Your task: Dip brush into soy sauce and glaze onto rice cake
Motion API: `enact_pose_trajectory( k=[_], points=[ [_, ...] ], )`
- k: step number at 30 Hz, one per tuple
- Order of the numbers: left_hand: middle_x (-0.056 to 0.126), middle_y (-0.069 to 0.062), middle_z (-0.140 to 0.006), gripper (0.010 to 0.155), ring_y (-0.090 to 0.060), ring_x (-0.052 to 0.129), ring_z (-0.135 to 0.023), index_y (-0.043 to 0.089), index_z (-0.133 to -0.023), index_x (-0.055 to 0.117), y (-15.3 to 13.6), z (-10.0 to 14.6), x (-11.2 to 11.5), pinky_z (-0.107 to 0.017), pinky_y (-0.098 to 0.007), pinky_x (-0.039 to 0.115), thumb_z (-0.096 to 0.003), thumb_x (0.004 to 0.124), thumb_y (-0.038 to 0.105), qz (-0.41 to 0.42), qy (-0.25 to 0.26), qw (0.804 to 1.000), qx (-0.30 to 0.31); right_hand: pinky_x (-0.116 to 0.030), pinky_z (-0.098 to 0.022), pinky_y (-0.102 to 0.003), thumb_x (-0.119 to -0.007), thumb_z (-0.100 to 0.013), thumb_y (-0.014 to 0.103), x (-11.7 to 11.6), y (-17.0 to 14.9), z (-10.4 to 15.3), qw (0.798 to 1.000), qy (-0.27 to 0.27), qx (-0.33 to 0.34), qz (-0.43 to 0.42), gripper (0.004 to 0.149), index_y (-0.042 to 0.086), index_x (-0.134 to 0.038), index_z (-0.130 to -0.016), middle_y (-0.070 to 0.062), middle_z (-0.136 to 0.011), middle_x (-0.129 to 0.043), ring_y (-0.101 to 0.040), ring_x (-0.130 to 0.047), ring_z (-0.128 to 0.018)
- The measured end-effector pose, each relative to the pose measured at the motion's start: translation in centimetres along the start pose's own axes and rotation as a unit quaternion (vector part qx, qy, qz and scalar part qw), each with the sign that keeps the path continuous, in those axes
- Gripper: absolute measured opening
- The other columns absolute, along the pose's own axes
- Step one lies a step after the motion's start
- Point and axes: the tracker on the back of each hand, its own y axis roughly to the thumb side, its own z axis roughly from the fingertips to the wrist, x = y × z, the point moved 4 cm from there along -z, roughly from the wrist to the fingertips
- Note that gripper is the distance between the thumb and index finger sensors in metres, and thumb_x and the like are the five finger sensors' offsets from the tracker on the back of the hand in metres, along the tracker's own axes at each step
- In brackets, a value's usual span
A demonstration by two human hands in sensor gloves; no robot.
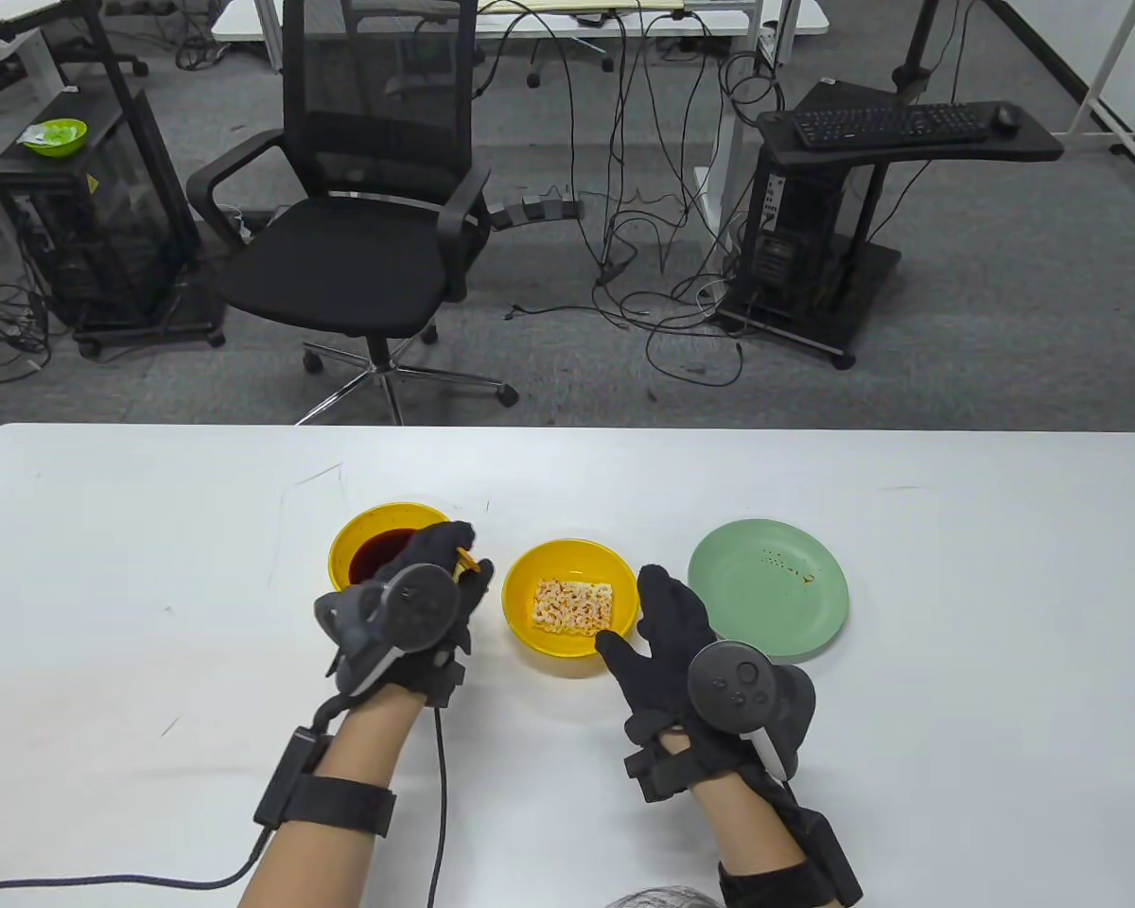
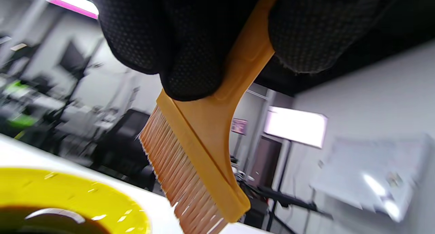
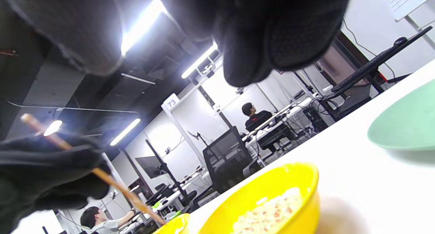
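My left hand (image 1: 435, 577) grips an orange brush (image 2: 204, 152) by its handle, over the right side of a yellow bowl (image 1: 359, 532) of dark soy sauce (image 1: 376, 553). In the left wrist view the bristles (image 2: 176, 179) hang just above the bowl's rim (image 2: 112, 200). A second yellow bowl (image 1: 530, 577) holds a pale rice cake (image 1: 572, 606). My right hand (image 1: 667, 624) lies open on the table beside that bowl, thumb at its near rim. The right wrist view shows the rice cake bowl (image 3: 272, 200) and the brush (image 3: 112, 183) in my left hand.
A green plate (image 1: 768, 587) with a few dark specks lies to the right of the rice cake bowl. The white table (image 1: 955, 738) spreads wide on both sides. A black office chair (image 1: 359, 236) stands beyond the far edge.
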Motion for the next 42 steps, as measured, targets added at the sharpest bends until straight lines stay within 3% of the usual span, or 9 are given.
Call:
enact_pose_trajectory(
  k=[5, 11, 26, 34, 42],
  points=[
    [0.091, -0.005, -0.090, 0.053, -0.018, 0.110, -0.070, 0.026, -0.086, 0.077, -6.3, -0.5, 0.0, -0.055, -0.033, 0.092, -0.0403, 0.089, 0.050, 0.066, -0.006, 0.992, -0.105, -0.077, -0.056, -0.056, -0.084, -0.048, 0.054, -0.5, -0.8, -0.1, 1.000, 0.017, -0.009, 0.012, 0.079, 0.009, -0.056, -0.106, -0.026, -0.108, -0.064, -0.043, -0.086, -0.082],
    [0.092, -0.005, -0.089, 0.053, -0.019, 0.111, -0.070, 0.025, -0.085, 0.078, -9.9, 0.0, 1.9, -0.054, -0.033, 0.093, -0.0403, 0.089, 0.050, 0.092, -0.014, 0.983, -0.160, -0.075, -0.057, -0.058, -0.084, -0.048, 0.055, -0.8, -1.4, -0.1, 0.999, 0.019, -0.015, 0.023, 0.079, 0.009, -0.056, -0.107, -0.025, -0.109, -0.063, -0.047, -0.082, -0.085],
    [0.092, -0.006, -0.089, 0.053, -0.020, 0.111, -0.070, 0.025, -0.085, 0.078, -11.6, 0.6, 3.5, -0.055, -0.033, 0.092, -0.0406, 0.088, 0.051, 0.105, -0.019, 0.978, -0.180, -0.073, -0.059, -0.058, -0.085, -0.047, 0.054, -1.3, -1.5, -0.1, 0.999, 0.030, -0.017, 0.029, 0.080, 0.009, -0.055, -0.107, -0.025, -0.109, -0.063, -0.048, -0.080, -0.087],
    [0.094, -0.006, -0.087, 0.052, -0.021, 0.112, -0.066, 0.024, -0.083, 0.080, -10.4, 0.9, 1.0, -0.053, -0.035, 0.092, -0.0420, 0.084, 0.055, 0.089, -0.010, 0.986, -0.141, -0.073, -0.059, -0.058, -0.085, -0.047, 0.053, -1.4, -1.4, -0.1, 0.999, 0.033, -0.015, 0.033, 0.079, 0.010, -0.056, -0.107, -0.025, -0.109, -0.063, -0.048, -0.080, -0.087],
    [0.096, -0.007, -0.084, 0.051, -0.022, 0.113, -0.063, 0.024, -0.081, 0.082, -10.7, 1.5, 0.2, -0.050, -0.036, 0.092, -0.0424, 0.083, 0.056, 0.088, -0.014, 0.985, -0.145, -0.073, -0.059, -0.059, -0.085, -0.047, 0.053, -1.5, -1.6, 0.0, 0.999, 0.035, -0.019, 0.031, 0.079, 0.010, -0.056, -0.106, -0.025, -0.109, -0.063, -0.049, -0.079, -0.088]
  ],
)
